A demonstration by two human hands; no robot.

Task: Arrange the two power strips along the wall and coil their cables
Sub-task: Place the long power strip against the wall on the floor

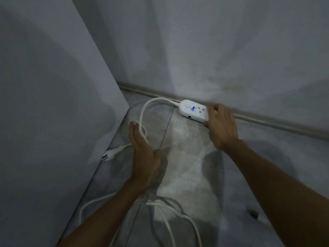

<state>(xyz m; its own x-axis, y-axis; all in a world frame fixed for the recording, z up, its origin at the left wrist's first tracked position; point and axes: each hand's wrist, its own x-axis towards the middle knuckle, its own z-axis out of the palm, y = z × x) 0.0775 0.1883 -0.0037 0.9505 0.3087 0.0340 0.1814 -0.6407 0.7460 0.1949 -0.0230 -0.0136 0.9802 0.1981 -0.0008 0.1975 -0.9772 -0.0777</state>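
The power strip (193, 111) sits right of centre against the wall (213, 50), gripped by the right hand (222, 127). Its cable (144, 113) is touched by the flat, open left hand (142, 150). Loops could get tangled if yanked.

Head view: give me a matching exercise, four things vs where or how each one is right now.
Things:
1. power strip
2. plug
3. left hand
4. right hand

States:
A. lies on the floor by the grey panel, prongs bare
B. open, fingers straight, against the cable loop
C. lies against the skirting at the foot of the wall
D. holds the end of the strip

Pairs: 1-C, 2-A, 3-B, 4-D
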